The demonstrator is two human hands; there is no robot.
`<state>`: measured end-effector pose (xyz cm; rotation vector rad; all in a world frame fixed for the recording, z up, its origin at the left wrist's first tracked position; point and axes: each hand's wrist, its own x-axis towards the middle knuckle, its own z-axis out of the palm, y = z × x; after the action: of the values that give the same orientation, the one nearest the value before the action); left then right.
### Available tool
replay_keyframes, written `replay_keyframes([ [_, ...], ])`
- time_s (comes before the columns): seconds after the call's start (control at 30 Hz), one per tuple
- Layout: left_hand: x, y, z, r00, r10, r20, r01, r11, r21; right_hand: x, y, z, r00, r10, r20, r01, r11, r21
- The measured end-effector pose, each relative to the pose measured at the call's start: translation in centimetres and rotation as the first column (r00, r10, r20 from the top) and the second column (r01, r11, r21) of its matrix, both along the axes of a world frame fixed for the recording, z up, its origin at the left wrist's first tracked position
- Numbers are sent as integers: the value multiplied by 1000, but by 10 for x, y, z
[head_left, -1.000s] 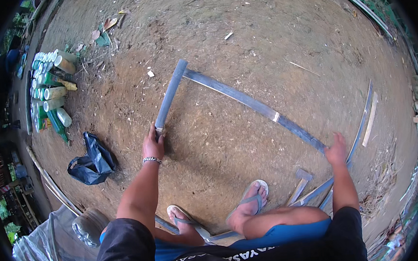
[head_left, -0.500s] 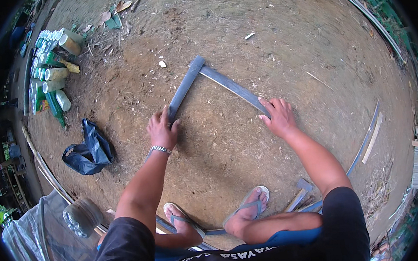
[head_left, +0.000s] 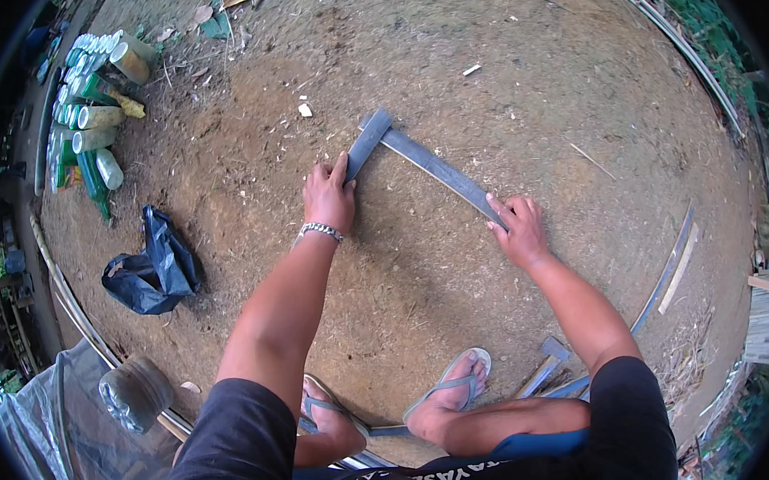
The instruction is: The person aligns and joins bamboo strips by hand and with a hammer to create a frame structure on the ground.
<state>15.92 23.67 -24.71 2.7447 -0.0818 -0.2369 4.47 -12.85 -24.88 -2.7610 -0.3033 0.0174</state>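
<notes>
Two flat grey strips meet at a corner above the dirt ground. The left strip crosses over the end of the right strip, whose tip pokes out a little past it. My left hand, with a chain bracelet at the wrist, is closed round the left strip's lower part and covers its near end. My right hand grips the near end of the right strip, thumb on the inner side and fingers over the outer side.
Dark plastic bag at left, below a pile of bottles. A big clear jug rests by plastic sheeting. Near my sandalled right foot lies a hammer-shaped tool; long thin strips lie at right.
My left hand has slid forward and right, nearer the corner. The left strip now overlaps the right one further, and the right strip's tip shows beyond it. The view has shifted slightly.
</notes>
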Motion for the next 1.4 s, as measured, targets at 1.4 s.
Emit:
replay_keyframes([
  [1.4, 23, -14, -5, 998, -8, 61, 11, 999, -46, -1, -3, -7, 999, -8, 39, 5, 998, 56],
])
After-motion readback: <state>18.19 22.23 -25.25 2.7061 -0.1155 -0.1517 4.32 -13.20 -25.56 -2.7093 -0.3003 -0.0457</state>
